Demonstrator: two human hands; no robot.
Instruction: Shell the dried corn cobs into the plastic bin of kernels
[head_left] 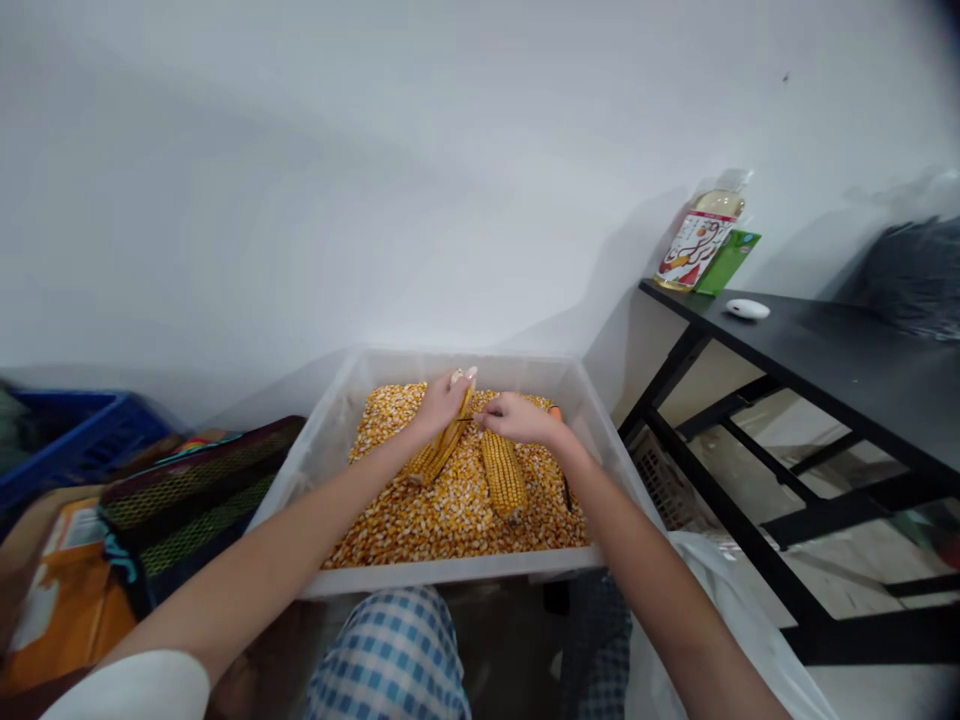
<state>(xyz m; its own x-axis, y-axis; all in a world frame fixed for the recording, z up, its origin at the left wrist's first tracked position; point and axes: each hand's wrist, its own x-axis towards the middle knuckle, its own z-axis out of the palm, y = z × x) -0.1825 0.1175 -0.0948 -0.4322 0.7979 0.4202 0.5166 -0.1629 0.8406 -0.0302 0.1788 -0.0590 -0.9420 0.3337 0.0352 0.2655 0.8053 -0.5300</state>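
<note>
Two bare hands at work over a shallow clear plastic bin [450, 570] of corn, centre of the frame. The left hand [444, 403] is closed around the upper end of a dried yellow corn cob [442, 442], which stands tilted with its lower end toward the kernels. The right hand [517, 420] is closed in a pinch on a thin rod [469, 418], whose tip touches the held cob near the left hand. An orange object [555, 412] shows just beyond the right hand, too small to identify.

A second cob [504, 478] lies on the bed of loose corn kernels [450, 515] that fills the bin, just below the right hand.

Right of the frame, a black counter [825, 365] on metal legs carries a bottle of pale liquid [701, 240], a green packet [727, 262], a small white object [747, 309] and a dark bag [915, 275]. At left, a blue crate [75, 440], a striped mesh bag [187, 500] and an orange carton [64, 600] sit beside the bin. Plaid trousers [390, 650] show below it, and a white plastic sheet [720, 620] lies at lower right.
</note>
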